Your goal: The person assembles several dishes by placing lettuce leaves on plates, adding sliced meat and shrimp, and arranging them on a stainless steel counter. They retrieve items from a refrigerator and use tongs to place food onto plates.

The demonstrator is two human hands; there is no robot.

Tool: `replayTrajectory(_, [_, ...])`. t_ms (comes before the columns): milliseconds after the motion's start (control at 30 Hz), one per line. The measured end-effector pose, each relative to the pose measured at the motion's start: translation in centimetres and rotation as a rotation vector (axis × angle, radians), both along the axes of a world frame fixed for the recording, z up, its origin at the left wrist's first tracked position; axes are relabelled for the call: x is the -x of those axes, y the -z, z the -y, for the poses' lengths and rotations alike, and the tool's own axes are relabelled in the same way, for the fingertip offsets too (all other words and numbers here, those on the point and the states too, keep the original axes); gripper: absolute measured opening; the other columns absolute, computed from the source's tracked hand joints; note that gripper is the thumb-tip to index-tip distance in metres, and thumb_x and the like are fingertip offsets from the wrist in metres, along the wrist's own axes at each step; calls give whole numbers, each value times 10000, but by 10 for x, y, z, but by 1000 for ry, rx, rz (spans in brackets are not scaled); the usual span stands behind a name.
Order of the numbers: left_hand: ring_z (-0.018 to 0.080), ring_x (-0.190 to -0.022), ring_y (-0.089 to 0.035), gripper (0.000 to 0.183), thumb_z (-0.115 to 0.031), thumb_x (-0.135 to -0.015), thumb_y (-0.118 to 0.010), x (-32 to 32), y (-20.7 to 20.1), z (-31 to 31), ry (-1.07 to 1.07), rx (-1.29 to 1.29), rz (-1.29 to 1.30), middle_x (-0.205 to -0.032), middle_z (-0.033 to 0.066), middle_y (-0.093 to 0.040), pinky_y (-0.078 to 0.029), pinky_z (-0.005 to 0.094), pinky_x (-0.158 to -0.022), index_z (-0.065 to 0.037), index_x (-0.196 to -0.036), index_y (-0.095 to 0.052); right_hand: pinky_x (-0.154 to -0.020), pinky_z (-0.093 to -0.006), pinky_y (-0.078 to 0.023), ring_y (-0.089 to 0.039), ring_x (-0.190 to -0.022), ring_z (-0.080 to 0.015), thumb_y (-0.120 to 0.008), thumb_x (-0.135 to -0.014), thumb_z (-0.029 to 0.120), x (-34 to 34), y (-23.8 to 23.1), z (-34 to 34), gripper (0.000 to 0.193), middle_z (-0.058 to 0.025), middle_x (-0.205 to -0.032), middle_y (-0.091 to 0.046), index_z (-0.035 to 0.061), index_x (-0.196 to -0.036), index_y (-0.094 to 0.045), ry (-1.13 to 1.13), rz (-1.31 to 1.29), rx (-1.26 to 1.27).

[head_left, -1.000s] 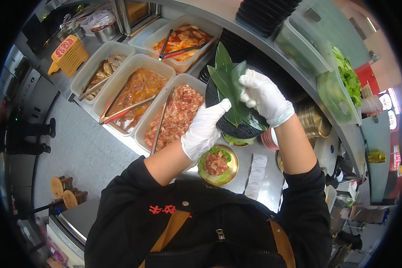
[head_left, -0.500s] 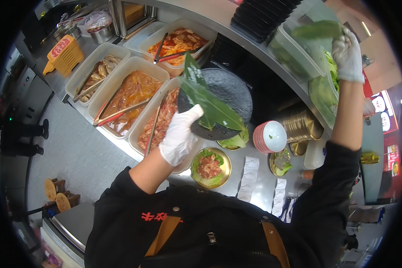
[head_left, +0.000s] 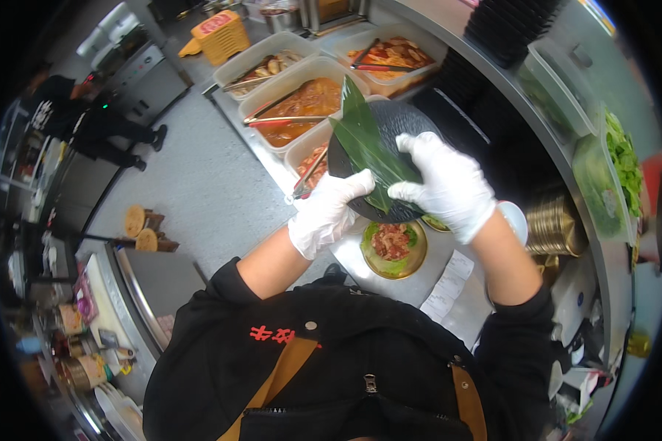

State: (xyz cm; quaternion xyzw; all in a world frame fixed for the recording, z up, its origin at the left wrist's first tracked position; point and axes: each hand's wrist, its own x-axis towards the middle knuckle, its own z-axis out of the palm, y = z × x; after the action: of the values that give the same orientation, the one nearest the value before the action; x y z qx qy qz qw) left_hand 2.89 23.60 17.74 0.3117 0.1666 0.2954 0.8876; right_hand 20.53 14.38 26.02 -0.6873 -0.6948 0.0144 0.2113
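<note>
Overhead view of a kitchen work station. My gloved left hand grasps the near-left rim of a round black plate, thumb on top. Long green leaves lie across the plate, which I hold above the counter. My gloved right hand is at the plate's right side, its thumb at the leaves and its fingers partly bent; I cannot tell whether it grips or merely rests there.

Below, the metal counter carries a gold dish of lettuce and meat, with paper slips to its right. Farther right stand a white bowl, partly covered by my forearm, and stacked gold vessels. Translucent tubs of food line the far left, tongs resting across one. A curved metal shelf bears a stack of black trays and a tub of leafy greens.

In the room at left: grey floor, wooden stools, and a person in dark clothing near a metal appliance.
</note>
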Motion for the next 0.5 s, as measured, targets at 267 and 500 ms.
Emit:
replayTrajectory(267, [175,-1005,-648,265,-4,-923,-621,82,22,48,-158,83,-221,-1115,89,-680,-520,322,-906,29,-1186,-613,-706,-412,-492,-645,-763,-322,-750,-805,225,59,46,2,285,-140,-790,-655,50,-956,-584,-68,-481,422])
replayTrajectory(500, [223,-1055,-668,267,-20,-951,-544,158,24,28,-228,203,-65,-1138,132,-678,-537,386,-971,59,-1203,-583,-642,-301,-427,-474,-692,-106,-710,-859,199,99,65,-34,235,-16,-724,-515,9,-806,-582,-381,-1021,303])
